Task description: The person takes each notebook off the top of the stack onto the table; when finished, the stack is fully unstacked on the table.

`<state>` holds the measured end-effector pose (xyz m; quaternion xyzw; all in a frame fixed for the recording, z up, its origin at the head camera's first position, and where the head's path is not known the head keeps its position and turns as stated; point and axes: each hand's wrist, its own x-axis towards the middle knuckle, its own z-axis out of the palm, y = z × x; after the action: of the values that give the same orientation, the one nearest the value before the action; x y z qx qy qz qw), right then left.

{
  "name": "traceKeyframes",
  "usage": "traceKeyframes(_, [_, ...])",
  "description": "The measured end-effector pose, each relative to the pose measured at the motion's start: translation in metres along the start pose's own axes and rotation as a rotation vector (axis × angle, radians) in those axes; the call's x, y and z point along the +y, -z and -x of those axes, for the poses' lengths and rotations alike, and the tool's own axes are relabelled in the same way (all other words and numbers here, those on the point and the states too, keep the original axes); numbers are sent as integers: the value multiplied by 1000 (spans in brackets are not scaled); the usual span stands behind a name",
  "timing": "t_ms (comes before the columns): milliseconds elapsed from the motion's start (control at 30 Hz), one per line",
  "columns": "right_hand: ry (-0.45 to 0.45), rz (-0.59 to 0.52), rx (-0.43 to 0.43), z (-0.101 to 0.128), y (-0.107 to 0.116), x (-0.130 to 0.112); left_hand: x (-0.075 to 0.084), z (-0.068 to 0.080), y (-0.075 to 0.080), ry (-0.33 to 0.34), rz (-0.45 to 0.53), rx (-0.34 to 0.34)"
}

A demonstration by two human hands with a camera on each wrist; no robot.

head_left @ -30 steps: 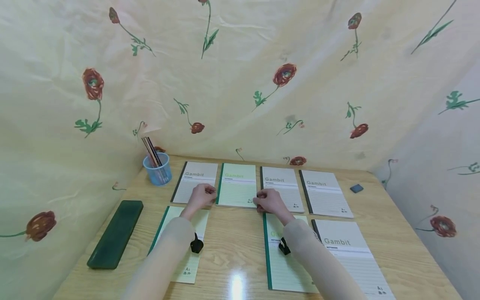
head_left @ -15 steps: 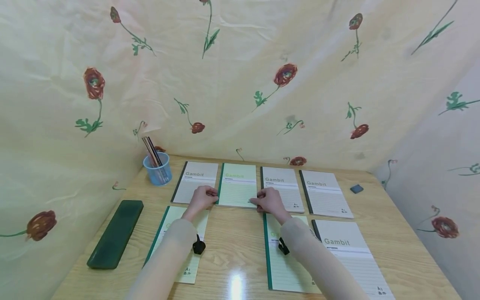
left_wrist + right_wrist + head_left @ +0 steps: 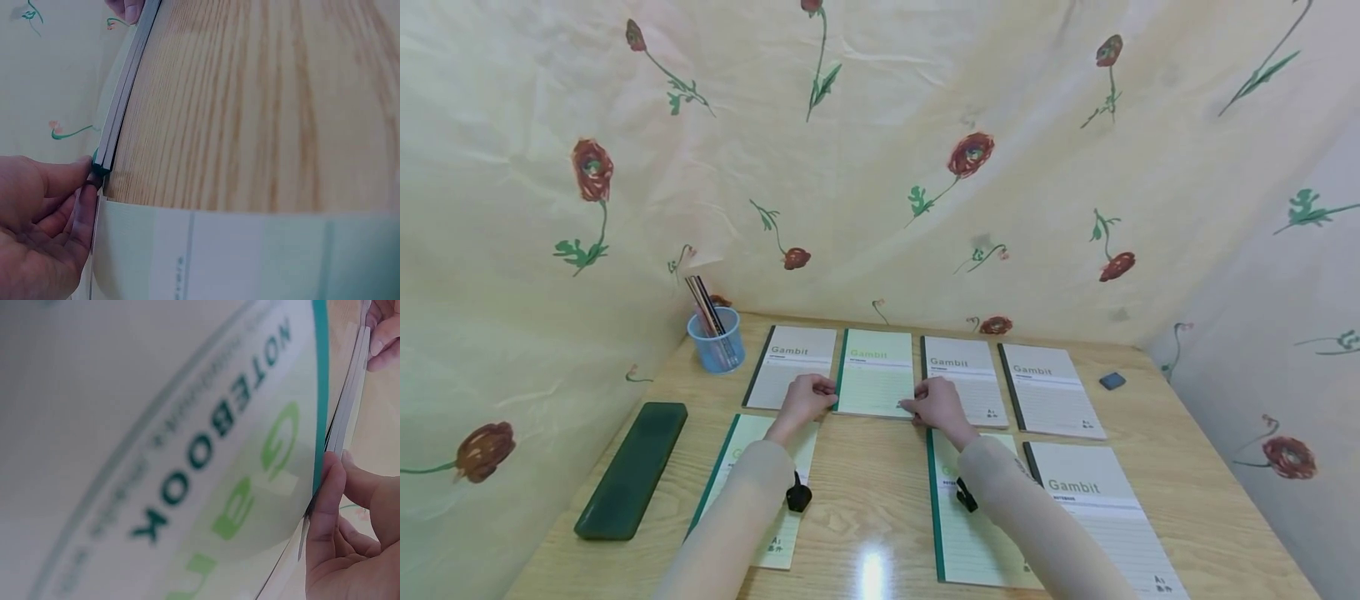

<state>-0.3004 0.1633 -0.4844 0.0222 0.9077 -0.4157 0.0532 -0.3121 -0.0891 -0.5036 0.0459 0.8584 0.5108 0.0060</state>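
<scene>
In the head view, a green-covered Gambit notebook (image 3: 876,375) lies in the back row, second from the left. My left hand (image 3: 806,402) pinches its front left corner between thumb and fingers, and my right hand (image 3: 938,404) pinches the front right corner, thumb on the cover. Seen from the left wrist, the notebook's edge (image 3: 128,84) shows as thin layers, with the left thumb and fingers (image 3: 62,178) at its dark green spine end. The right wrist view has the right thumb and fingers at the other end of that layered edge (image 3: 350,394).
White notebooks (image 3: 801,354) (image 3: 962,367) (image 3: 1048,383) flank it. Nearer lie green notebooks (image 3: 786,537) (image 3: 977,542), partly under my forearms, and a white notebook (image 3: 1108,517). At left are a blue cup of pencils (image 3: 718,346) and a dark green case (image 3: 632,471); a small blue block (image 3: 1112,380) is far right.
My left hand has shifted slightly right and down against the corner. The right thumb has slid a little further left onto the cover. The notebooks look the same.
</scene>
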Motion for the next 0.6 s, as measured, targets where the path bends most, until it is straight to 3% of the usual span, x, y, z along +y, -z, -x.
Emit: traceKeyframes(600, [-32, -35, -16, 2, 10, -12, 4, 3, 2, 21, 10, -11])
